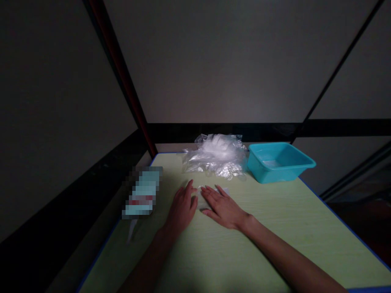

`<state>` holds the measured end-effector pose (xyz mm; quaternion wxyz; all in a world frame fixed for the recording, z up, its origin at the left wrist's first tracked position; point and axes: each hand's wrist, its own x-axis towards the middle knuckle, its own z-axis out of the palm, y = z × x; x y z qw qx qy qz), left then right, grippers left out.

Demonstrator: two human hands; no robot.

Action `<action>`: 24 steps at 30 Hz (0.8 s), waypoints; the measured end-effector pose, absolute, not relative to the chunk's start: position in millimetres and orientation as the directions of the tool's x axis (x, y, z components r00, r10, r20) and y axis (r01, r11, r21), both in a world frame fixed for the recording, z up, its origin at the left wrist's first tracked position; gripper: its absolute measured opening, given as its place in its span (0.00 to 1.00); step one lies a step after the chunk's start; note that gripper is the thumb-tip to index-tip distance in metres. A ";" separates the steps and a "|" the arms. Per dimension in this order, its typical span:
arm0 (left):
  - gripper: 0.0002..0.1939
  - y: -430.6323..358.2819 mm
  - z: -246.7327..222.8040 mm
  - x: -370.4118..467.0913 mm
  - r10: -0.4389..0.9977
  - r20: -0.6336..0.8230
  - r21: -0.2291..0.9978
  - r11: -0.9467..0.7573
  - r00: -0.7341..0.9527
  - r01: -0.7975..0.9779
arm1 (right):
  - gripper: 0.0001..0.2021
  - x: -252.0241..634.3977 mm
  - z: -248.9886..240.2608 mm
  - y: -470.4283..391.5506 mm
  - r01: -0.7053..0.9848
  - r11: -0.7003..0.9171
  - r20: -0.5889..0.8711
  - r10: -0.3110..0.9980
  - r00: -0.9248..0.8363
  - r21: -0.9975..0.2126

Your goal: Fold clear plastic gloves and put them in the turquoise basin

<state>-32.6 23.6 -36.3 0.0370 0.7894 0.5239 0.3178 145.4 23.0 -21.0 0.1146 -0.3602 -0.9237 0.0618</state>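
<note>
A small, whitish, see-through piece [203, 202], maybe a plastic bag, lies flat on the pale green table [220, 260]. My right hand [221, 206] rests on it palm down, with the fingers spread, and covers much of it. Just left of the piece is my left hand [183, 205], its fingers apart and the fingertips near the piece's left edge. Nothing shows in either hand.
Behind my hands lies a heap of clear plastic bags [218, 154] at the table's far edge. A turquoise basin [277, 171] stands at the back right. At the left edge is a blurred-out light green item [143, 191] with a white strip below it.
</note>
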 end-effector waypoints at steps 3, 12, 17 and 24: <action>0.27 23.6 -35.7 -32.7 0.849 0.462 0.392 -0.455 0.257 0.799 | 0.29 145.5 -21.4 22.7 0.647 0.735 0.167 0.678 -0.716 -0.203; 0.26 24.7 -38.9 -33.4 0.857 0.456 0.428 -0.449 0.241 0.784 | 0.29 145.8 -19.0 22.4 0.646 0.736 0.165 0.676 -0.719 -0.203; 0.26 21.9 -36.9 -32.9 0.867 0.458 0.405 -0.402 0.199 0.821 | 0.30 160.5 -16.3 25.4 0.718 0.679 0.209 0.732 -0.648 -0.154; 0.23 22.2 -18.2 2.4 0.811 0.337 0.139 -0.546 0.479 0.826 | 0.28 186.6 -24.5 23.3 0.782 0.616 0.181 0.783 -0.595 -0.091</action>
